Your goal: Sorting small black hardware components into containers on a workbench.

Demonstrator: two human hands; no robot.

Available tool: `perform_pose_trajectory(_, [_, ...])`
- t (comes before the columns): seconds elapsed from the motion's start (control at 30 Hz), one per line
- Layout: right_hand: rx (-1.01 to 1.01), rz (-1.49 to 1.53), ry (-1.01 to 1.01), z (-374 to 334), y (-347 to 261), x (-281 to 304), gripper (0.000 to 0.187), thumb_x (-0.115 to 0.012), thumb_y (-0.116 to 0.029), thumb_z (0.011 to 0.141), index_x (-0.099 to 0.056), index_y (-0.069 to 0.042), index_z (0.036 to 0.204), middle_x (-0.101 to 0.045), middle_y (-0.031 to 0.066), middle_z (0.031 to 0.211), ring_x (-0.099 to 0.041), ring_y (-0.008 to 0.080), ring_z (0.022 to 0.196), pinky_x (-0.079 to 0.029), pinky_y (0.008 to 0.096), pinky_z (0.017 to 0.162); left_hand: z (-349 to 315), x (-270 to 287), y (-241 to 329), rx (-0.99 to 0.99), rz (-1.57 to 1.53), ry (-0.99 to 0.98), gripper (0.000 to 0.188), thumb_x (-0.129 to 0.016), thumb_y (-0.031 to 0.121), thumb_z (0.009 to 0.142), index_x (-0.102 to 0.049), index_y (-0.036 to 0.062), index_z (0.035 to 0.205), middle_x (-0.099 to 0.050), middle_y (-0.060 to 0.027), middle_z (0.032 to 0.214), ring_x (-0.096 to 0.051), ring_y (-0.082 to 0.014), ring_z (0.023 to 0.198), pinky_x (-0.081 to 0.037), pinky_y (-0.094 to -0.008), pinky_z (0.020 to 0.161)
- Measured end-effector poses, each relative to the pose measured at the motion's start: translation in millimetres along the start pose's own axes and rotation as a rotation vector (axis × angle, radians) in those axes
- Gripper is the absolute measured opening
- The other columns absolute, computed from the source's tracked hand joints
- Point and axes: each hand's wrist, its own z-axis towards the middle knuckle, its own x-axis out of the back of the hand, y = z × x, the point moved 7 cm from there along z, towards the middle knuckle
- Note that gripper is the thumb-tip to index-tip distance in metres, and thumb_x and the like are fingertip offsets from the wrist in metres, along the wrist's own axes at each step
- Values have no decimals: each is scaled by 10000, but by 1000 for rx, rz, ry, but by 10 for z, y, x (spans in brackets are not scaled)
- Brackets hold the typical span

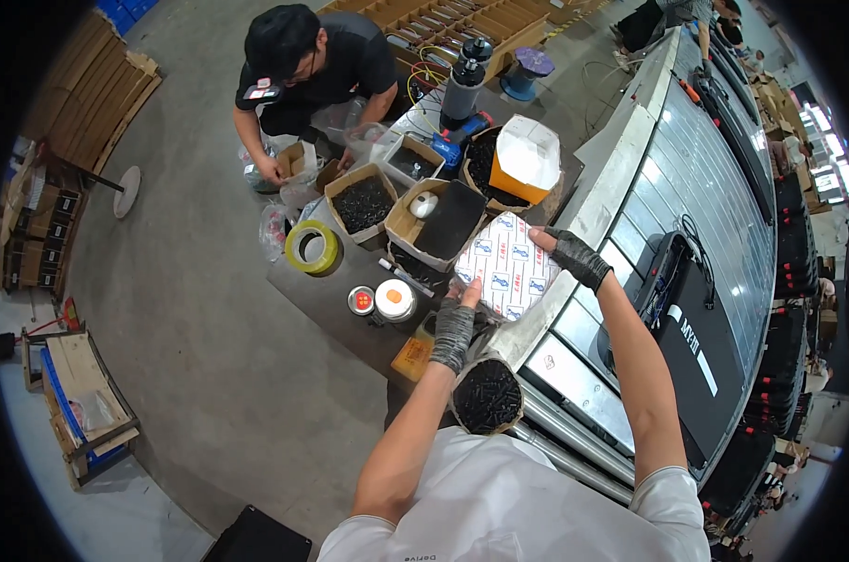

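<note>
A flat white package [505,267] printed with blue and red figures is held in front of me between both hands. My left hand [454,330], in a grey fingerless glove, grips its lower left edge with the thumb on top. On its right edge is my right hand [576,255], gloved alike and closed on it, thumb across the face. Just beyond the package stands a cardboard box [405,231] holding a black sheet and a white roll. A white-lidded jar [395,298], a small can [361,301] and a yellow bottle [411,359] stand to the left.
A tub of small black parts [487,395] sits nearest me. Yellow tape [311,247] and a box of black pieces [361,205] share the bench. Beyond, a person [321,75] handles a small carton. To the right, a roller conveyor [686,159] carries a black panel [710,365].
</note>
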Motion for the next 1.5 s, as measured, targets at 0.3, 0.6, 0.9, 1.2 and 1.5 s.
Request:
perform_pose_trajectory(0.3, [-57,204,-21,62,474,-120,781,-584,-549,866,-431,12,1388,-568,154,1259,-512,207,1185,-383,322,1015,4,98,-344,-28,133,97,634,-748,280,820,-456,-18,1297,-587,-51,980,-553,-126,904,-483,-261,793])
perform_pose_trajectory(0.6, [-59,48,-38,360,354,-295,726,-582,-571,854,-524,-8,1309,-639,120,1121,-590,181,1025,-432,287,935,48,1,-327,105,75,109,687,-662,370,879,-361,49,1406,-607,-76,1067,-579,-148,830,-501,-274,692])
perform_pose_trajectory(0.9, [-111,195,95,93,616,-252,647,-619,-501,869,-557,18,1249,-654,108,1037,-615,157,921,-477,268,840,-32,-121,-518,35,-40,106,769,-652,384,896,-247,69,1468,-560,-58,1128,-504,-107,804,-436,-251,616])
perform_pose_trajectory(1.2, [-126,429,144,-478,1249,-83,646,-689,-391,840,-509,27,1299,-647,103,1070,-619,150,932,-495,275,829,-347,-377,-1087,91,-33,46,981,-677,251,873,40,-8,1491,-267,-240,1478,-367,-282,1308,-349,-331,1050])
perform_pose_trajectory(1.5, [-150,265,126,-588,1658,443,671,-686,-415,840,-506,20,1318,-654,98,1089,-623,155,949,-483,287,867,-207,-663,-2149,172,-2,10,887,-624,214,890,-6,-11,1486,-320,-207,1443,-366,-256,1294,-310,-319,1069])
